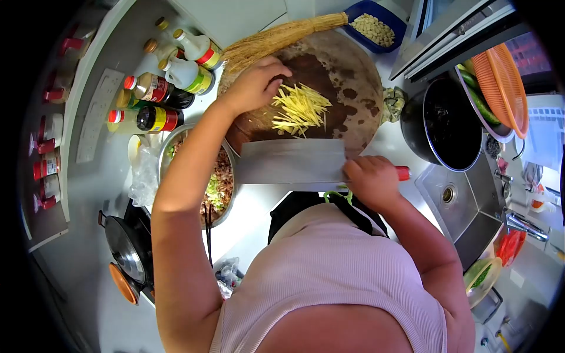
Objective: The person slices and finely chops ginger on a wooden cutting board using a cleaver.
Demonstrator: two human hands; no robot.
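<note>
A round dark wooden chopping board (347, 76) carries a pile of thin yellow strips (300, 109). My left hand (256, 85) rests on the board at the left edge of the pile, fingers curled down onto the strips. My right hand (372, 179) grips the red handle of a broad cleaver (291, 160), whose flat blade is held level over the near rim of the board, just below the strips.
A metal bowl of chopped mixed filling (218, 182) sits left of the board. Sauce bottles (156, 103) stand at the back left, a straw brush (276, 38) and blue tray of pale pieces (374, 26) behind. A black pot (441, 126) and sink (465, 206) lie right.
</note>
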